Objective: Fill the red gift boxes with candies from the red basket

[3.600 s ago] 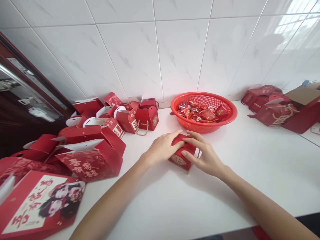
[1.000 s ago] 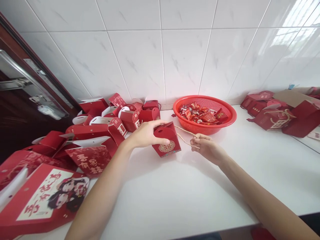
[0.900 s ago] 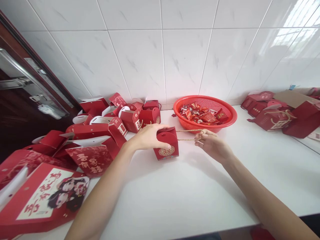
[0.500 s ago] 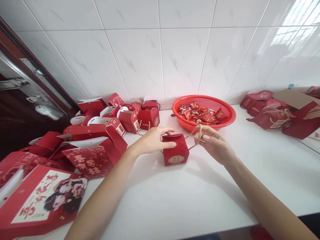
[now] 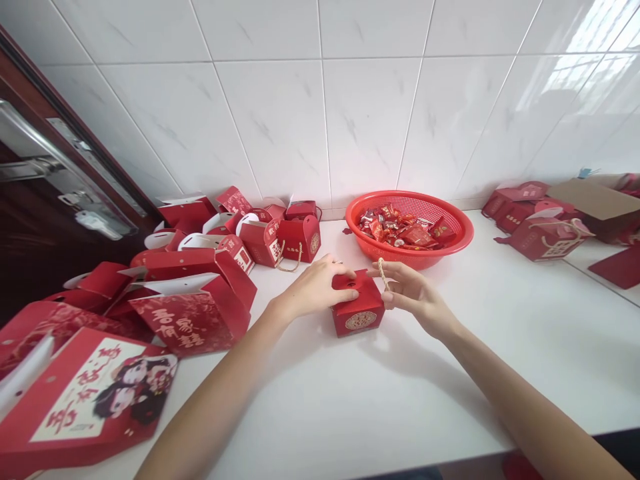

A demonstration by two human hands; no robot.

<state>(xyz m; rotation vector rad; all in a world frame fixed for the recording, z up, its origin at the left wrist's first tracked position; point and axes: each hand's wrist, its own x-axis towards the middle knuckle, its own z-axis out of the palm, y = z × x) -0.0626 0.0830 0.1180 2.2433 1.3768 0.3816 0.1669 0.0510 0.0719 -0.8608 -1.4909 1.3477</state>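
A small red gift box (image 5: 357, 313) with a round gold emblem stands upright on the white table. My left hand (image 5: 320, 283) grips its upper left part, the thumb across the front of the top flaps and the fingers behind. A dark hole shows in the top near the thumb. My right hand (image 5: 417, 290) is at the box's right side, with its thumb and fingers pinched on the beige rope handle (image 5: 383, 273). The loop stands up above the fingertips. The rope's other end is hidden by the hands and box.
Behind the box stands a red plastic basket (image 5: 463, 247) of wrapped candies (image 5: 400, 230). Many red gift boxes (image 5: 195, 313) crowd the left, with a roped box (image 5: 303, 240) behind my left hand. More red boxes (image 5: 545, 237) and a cardboard box (image 5: 595, 198) are at right.
My right hand has moved left, bringing the rope handle against the box. The box's top flaps are pressed lower. At far right, another person's hand has left view and a red piece has dropped lower.
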